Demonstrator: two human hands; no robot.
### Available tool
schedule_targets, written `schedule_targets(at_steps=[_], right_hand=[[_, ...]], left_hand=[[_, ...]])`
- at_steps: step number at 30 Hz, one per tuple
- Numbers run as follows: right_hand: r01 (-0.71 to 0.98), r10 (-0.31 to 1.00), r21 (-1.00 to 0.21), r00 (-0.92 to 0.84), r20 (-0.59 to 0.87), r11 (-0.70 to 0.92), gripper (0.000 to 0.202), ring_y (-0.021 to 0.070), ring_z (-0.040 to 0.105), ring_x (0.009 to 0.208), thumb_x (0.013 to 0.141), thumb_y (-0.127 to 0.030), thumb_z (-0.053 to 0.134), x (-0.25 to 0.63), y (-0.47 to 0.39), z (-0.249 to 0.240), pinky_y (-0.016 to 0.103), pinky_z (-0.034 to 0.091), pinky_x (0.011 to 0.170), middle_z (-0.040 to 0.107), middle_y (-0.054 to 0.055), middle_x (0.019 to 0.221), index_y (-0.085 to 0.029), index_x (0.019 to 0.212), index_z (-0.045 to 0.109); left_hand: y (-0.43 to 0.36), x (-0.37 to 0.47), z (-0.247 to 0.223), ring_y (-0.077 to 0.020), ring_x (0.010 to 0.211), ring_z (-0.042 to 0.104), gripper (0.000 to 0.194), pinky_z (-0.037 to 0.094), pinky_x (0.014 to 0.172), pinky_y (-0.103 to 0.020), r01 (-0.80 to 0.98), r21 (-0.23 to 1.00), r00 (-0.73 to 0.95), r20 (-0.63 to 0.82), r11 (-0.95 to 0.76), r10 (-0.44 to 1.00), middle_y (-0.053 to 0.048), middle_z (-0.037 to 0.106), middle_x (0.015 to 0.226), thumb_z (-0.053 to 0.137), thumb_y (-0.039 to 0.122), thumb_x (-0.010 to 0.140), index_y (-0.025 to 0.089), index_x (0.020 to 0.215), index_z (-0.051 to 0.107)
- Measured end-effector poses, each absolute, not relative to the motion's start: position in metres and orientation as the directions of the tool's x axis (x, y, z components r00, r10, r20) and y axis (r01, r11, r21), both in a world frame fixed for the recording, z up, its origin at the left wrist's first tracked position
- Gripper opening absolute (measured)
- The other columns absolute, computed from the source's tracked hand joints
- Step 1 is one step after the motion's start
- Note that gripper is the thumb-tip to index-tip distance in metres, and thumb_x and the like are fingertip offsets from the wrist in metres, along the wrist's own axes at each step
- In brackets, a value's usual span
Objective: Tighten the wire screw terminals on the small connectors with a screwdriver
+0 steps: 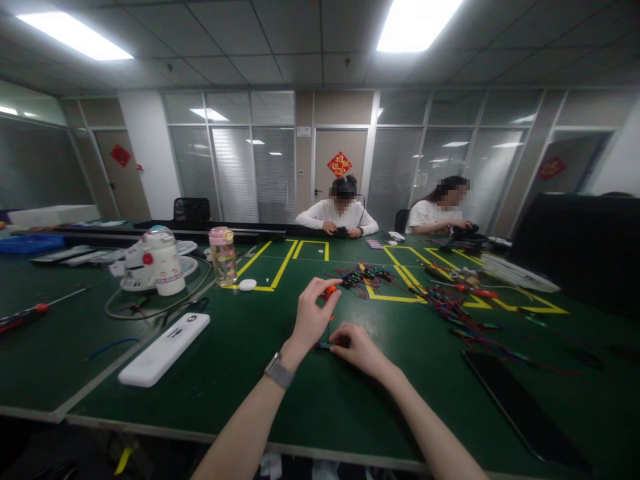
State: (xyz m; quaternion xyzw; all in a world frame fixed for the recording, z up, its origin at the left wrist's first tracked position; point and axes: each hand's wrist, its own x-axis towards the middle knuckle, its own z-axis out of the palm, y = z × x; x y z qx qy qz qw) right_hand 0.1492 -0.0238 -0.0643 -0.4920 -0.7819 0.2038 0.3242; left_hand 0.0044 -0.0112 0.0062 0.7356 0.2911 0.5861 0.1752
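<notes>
One upright screwdriver (pixel 331 292), pinched from above by the left hand (pixel 314 308), stands over one small board (pixel 323 346) that the low right hand (pixel 357 348) grips with curled fingers on the table (pixel 225 363), two wire heaps (pixel 363 277) lying beyond.

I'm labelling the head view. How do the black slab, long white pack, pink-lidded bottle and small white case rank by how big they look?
1. Black slab
2. Long white pack
3. Pink-lidded bottle
4. Small white case
</notes>
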Motion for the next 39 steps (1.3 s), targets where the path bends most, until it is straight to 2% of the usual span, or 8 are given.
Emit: schedule_targets(at_steps=[3, 8, 14, 20, 24, 29, 35, 39], right_hand=[[0.629, 0.897, -0.640, -0.306, 0.318, 0.441, 0.014, 0.0146, 0.058, 0.070, 0.071, -0.009, 0.065, 0.1501, -0.0224, -0.0669, 0.023, 0.044, 0.063, 0.064, 0.003, 0.078, -0.015, 0.081, 0.072], [0.621, 0.891, -0.639, -0.312, 0.329, 0.454, 0.013, 0.0145, 0.058, 0.069, 0.070, -0.009, 0.065, 0.1503, -0.0204, -0.0694, 0.023, 0.044, 0.062, 0.064, 0.003, 0.077, -0.016, 0.080, 0.072], [0.625, 0.895, -0.641, -0.307, 0.323, 0.446, 0.013, 0.0146, 0.057, 0.068, 0.070, -0.009, 0.066, 0.1504, -0.0213, -0.0670, 0.023, 0.043, 0.062, 0.063, 0.003, 0.077, -0.015, 0.079, 0.072], [0.615, 0.891, -0.645, -0.309, 0.332, 0.454, 0.012, 0.0145, 0.058, 0.069, 0.070, -0.010, 0.066, 0.1505, -0.0218, -0.0688, 0.023, 0.043, 0.062, 0.064, 0.003, 0.077, -0.016, 0.079, 0.071], [0.622, 0.894, -0.643, -0.305, 0.328, 0.447, 0.012, 0.0151, 0.059, 0.070, 0.070, -0.009, 0.065, 0.1500, -0.0216, -0.0692, 0.024, 0.044, 0.063, 0.064, 0.003, 0.078, -0.015, 0.079, 0.071], [0.623, 0.894, -0.641, -0.308, 0.326, 0.448, 0.011, 0.0154, 0.059, 0.071, 0.070, -0.010, 0.066, 0.1500, -0.0211, -0.0692, 0.024, 0.044, 0.064, 0.065, 0.004, 0.079, -0.015, 0.079, 0.071], [0.632, 0.899, -0.640, -0.302, 0.317, 0.438, 0.008, 0.0153, 0.059, 0.069, 0.072, -0.012, 0.065, 0.1487, -0.0220, -0.0682, 0.024, 0.044, 0.061, 0.064, 0.003, 0.077, -0.016, 0.077, 0.070], [0.633, 0.900, -0.640, -0.304, 0.313, 0.436, 0.009, 0.0152, 0.058, 0.069, 0.072, -0.012, 0.066, 0.1487, -0.0229, -0.0665, 0.024, 0.044, 0.061, 0.064, 0.003, 0.077, -0.016, 0.078, 0.070]], left_hand=[[-0.0112, 0.0042, 0.0058, -0.0134, 0.079, 0.055, 0.021, 0.046, 0.075, -0.026, 0.271, 0.572, 0.131, 0.775, -0.774, 0.619, -0.002, 0.056, 0.089, 0.057, 0.028, 0.087, 0.021, 0.104, 0.068], [-0.0114, 0.0045, 0.0061, -0.0137, 0.087, 0.059, 0.033, 0.047, 0.079, -0.027, 0.178, 0.614, 0.215, 0.738, -0.769, 0.639, -0.005, 0.060, 0.100, 0.039, 0.024, 0.096, 0.022, 0.124, 0.057], [-0.0100, 0.0039, 0.0054, -0.0144, 0.084, 0.058, 0.022, 0.048, 0.074, -0.025, 0.247, 0.597, 0.165, 0.751, -0.764, 0.640, -0.003, 0.058, 0.092, 0.056, 0.029, 0.088, 0.022, 0.106, 0.067], [-0.0103, 0.0039, 0.0063, -0.0163, 0.099, 0.059, 0.032, 0.046, 0.090, -0.031, 0.177, 0.609, 0.235, 0.737, -0.773, 0.634, -0.006, 0.059, 0.111, 0.037, 0.024, 0.096, 0.023, 0.120, 0.059], [-0.0081, 0.0055, 0.0048, -0.0152, 0.088, 0.062, 0.027, 0.050, 0.078, -0.028, 0.146, 0.625, 0.216, 0.736, -0.767, 0.641, -0.006, 0.061, 0.105, 0.043, 0.023, 0.094, 0.021, 0.116, 0.059], [-0.0091, 0.0040, 0.0053, -0.0148, 0.084, 0.057, 0.020, 0.048, 0.075, -0.026, 0.269, 0.559, 0.183, 0.770, -0.785, 0.611, -0.003, 0.057, 0.092, 0.058, 0.025, 0.086, 0.022, 0.105, 0.066], [-0.0125, 0.0042, 0.0079, -0.0142, 0.090, 0.060, 0.032, 0.048, 0.083, -0.027, 0.178, 0.605, 0.262, 0.731, -0.776, 0.630, -0.006, 0.060, 0.107, 0.038, 0.023, 0.096, 0.022, 0.122, 0.057], [-0.0115, 0.0043, 0.0073, -0.0141, 0.085, 0.060, 0.028, 0.048, 0.078, -0.026, 0.186, 0.602, 0.232, 0.741, -0.776, 0.630, -0.004, 0.060, 0.099, 0.047, 0.024, 0.092, 0.022, 0.117, 0.060]])
